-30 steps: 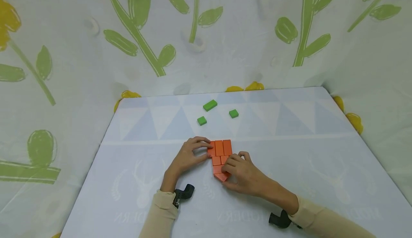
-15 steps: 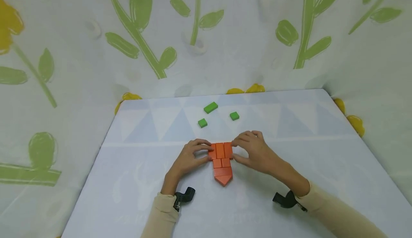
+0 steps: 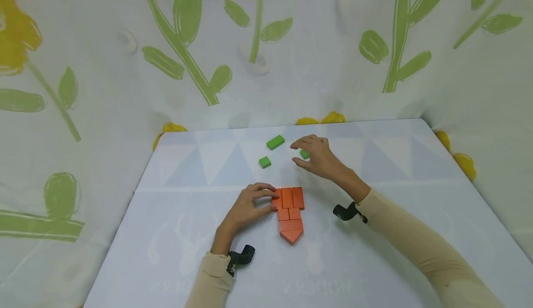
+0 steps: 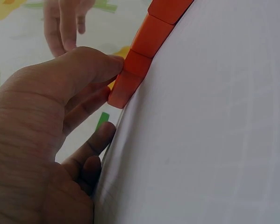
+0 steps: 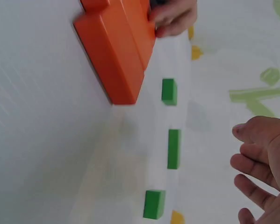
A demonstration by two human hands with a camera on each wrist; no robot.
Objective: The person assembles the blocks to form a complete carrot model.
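Note:
Flat orange blocks (image 3: 290,225) lie together on the table in an arrow-like shape, with a pointed block at the near end. At its far left, my left hand (image 3: 245,208) pinches the leftmost orange block (image 4: 125,88) between thumb and fingers. My right hand (image 3: 318,157) is over the far part of the table, fingers spread and holding nothing. Partly hidden behind it is a small green block (image 3: 304,154). Further left lie another small green block (image 3: 264,162) and a longer green block (image 3: 275,142). In the right wrist view, the right hand (image 5: 266,163) looks apart from the green blocks.
The pale patterned table (image 3: 354,261) ends at a back edge against a white curtain (image 3: 312,77) printed with flowers and leaves. Dark camera mounts sit on both wrists, the right one (image 3: 345,212) hanging over the table.
My right hand has left the near end of the orange blocks, passed their right side and moved forward to the green blocks. My left hand stays at the leftmost orange block.

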